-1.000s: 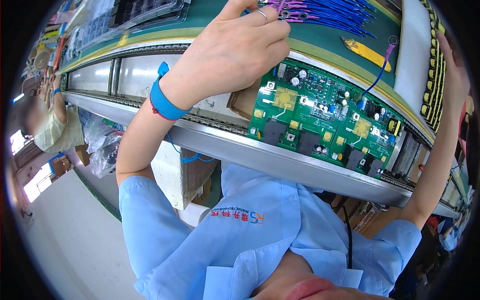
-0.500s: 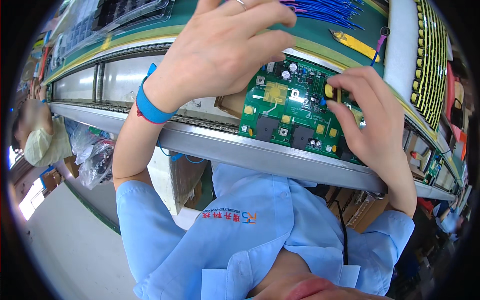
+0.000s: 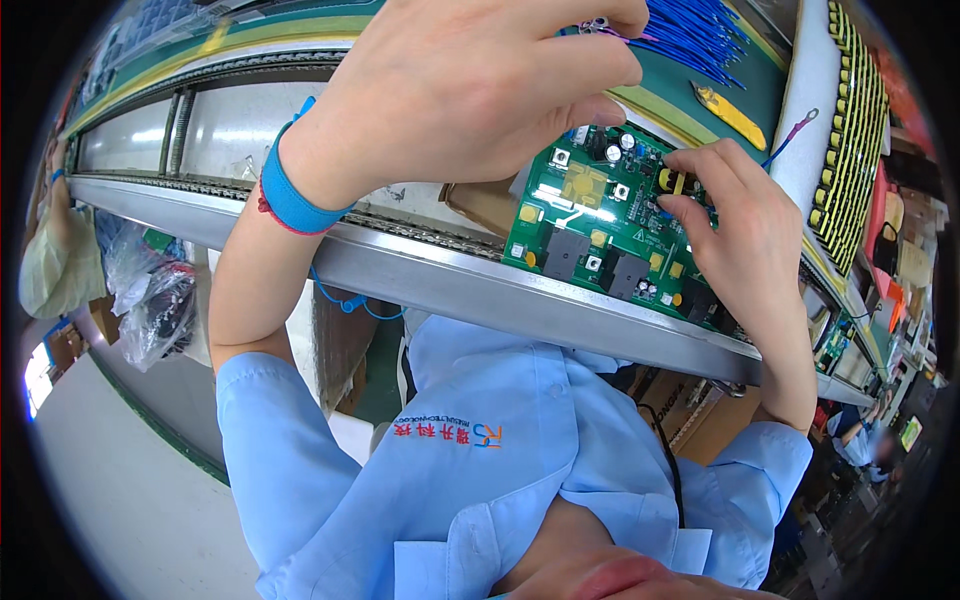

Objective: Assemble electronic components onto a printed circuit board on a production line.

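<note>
My right hand (image 3: 745, 215) rests at the right part of a green circuit board (image 3: 560, 215), thumb and fingertips closed around a small yellow-and-black wound component (image 3: 670, 181). My left hand (image 3: 500, 85), with a blue wrist strap (image 3: 290, 195), hovers over the board's upper left edge. Its fingers are loosely bent and apart, with nothing visible between them; some of that hand is cut off by the top edge. The board bears black blocks, yellow pads and silver capacitors, and sits on a metal rail (image 3: 440, 265).
Several blue wires (image 3: 700, 40) lie on the green mat beyond the board, near a yellow cutter knife (image 3: 730, 115). At the right, a white foam strip (image 3: 790, 110) stands beside rows of yellow-and-black components (image 3: 850, 130). A lugged wire (image 3: 795, 135) leans there.
The view has shifted, so board and knife appear farther right. My left hand reaches a little farther right, over the board's upper edge. The right hand keeps its pinch on the component.
</note>
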Motion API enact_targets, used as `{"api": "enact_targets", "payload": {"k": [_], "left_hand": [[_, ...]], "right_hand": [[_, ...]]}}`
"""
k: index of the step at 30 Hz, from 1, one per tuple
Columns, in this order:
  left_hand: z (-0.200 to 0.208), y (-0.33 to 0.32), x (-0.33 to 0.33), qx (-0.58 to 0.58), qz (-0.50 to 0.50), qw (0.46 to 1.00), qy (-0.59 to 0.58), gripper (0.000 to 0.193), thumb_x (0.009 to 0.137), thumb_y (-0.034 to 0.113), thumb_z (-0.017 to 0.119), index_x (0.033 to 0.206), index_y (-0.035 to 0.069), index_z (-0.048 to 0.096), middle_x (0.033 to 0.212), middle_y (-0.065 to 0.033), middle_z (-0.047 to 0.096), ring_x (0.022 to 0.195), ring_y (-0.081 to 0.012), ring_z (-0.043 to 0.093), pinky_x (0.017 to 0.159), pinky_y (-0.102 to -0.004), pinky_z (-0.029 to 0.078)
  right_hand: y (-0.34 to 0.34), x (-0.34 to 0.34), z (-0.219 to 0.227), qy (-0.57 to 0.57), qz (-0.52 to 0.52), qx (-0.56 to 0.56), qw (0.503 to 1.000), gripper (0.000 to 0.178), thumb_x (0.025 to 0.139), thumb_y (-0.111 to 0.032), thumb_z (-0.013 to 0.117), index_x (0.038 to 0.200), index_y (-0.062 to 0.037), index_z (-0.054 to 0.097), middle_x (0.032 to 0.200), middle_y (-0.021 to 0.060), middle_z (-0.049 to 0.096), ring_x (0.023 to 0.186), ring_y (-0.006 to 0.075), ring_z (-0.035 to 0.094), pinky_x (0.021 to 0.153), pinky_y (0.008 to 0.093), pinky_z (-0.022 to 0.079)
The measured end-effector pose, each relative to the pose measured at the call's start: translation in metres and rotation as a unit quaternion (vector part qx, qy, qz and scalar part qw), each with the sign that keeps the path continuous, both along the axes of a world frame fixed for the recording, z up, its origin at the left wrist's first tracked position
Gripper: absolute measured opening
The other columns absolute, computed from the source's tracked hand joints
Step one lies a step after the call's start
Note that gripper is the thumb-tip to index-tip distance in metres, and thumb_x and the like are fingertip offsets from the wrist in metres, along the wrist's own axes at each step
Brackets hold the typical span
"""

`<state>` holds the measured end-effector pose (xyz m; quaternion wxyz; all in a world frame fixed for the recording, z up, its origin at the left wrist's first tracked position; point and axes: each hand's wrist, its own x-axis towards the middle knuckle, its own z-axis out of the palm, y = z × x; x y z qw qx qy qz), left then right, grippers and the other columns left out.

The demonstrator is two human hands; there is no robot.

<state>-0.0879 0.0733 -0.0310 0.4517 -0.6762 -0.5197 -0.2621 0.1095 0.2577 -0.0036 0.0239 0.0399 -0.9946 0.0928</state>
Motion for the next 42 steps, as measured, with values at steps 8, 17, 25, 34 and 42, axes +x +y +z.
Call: {"api": "enact_targets", "payload": {"k": [8,17,25,34,42], "left_hand": [[-0.011,0.004,-0.006,0.019,-0.049,0.997,-0.051,0.024,0.067,0.02,0.077,0.087,0.011,0.067,0.1,-0.0046,0.062,0.096,-0.0221,0.058,0.093,-0.0422,0.032],[0.026,-0.02,0.011,-0.167,0.105,0.966,-0.165,0.015,0.077,0.013,0.074,0.092,0.014,0.07,0.096,0.001,0.065,0.093,-0.0195,0.059,0.091,-0.0366,0.033],[0.026,-0.009,0.029,-0.168,0.081,0.955,-0.231,0.017,0.079,0.006,0.07,0.096,0.009,0.069,0.102,-0.0049,0.065,0.095,-0.0225,0.058,0.092,-0.037,0.034],[-0.002,0.002,0.042,-0.198,0.019,0.882,-0.428,0.012,0.086,0.007,0.066,0.098,0.005,0.069,0.103,-0.0083,0.066,0.099,-0.024,0.058,0.094,-0.0347,0.036],[-0.014,0.014,0.06,-0.271,-0.003,0.844,-0.462,0.011,0.087,0.009,0.065,0.097,0.006,0.069,0.1,-0.0077,0.065,0.098,-0.0242,0.058,0.092,-0.0354,0.037]], "right_hand": [[-0.043,-0.01,0.02,0.072,0.148,-0.068,0.984,0.029,0.077,-0.009,0.069,0.105,-0.0049,0.066,0.091,0.0089,0.063,0.081,0.0258,0.066,0.065,0.0373,0.052],[-0.097,-0.006,-0.011,-0.024,0.257,0.009,0.966,0.016,0.073,-0.011,0.061,0.082,0.002,0.064,0.066,0.0076,0.062,0.06,0.0189,0.065,0.045,0.0306,0.048],[-0.038,0.044,-0.013,-0.056,0.124,-0.045,0.99,0.013,0.076,-0.008,0.059,0.086,0.0015,0.061,0.071,0.0127,0.064,0.065,0.0278,0.068,0.052,0.0386,0.052],[0.028,0.12,-0.02,-0.06,-0.14,0.027,0.988,0.012,0.082,-0.018,0.066,0.085,-0.0079,0.062,0.075,0.009,0.068,0.066,0.0292,0.068,0.053,0.0414,0.051],[0.062,0.154,-0.025,-0.065,-0.286,0.077,0.953,0.012,0.082,-0.017,0.067,0.088,-0.0081,0.062,0.078,0.0093,0.068,0.066,0.0302,0.068,0.056,0.0423,0.052]]}}
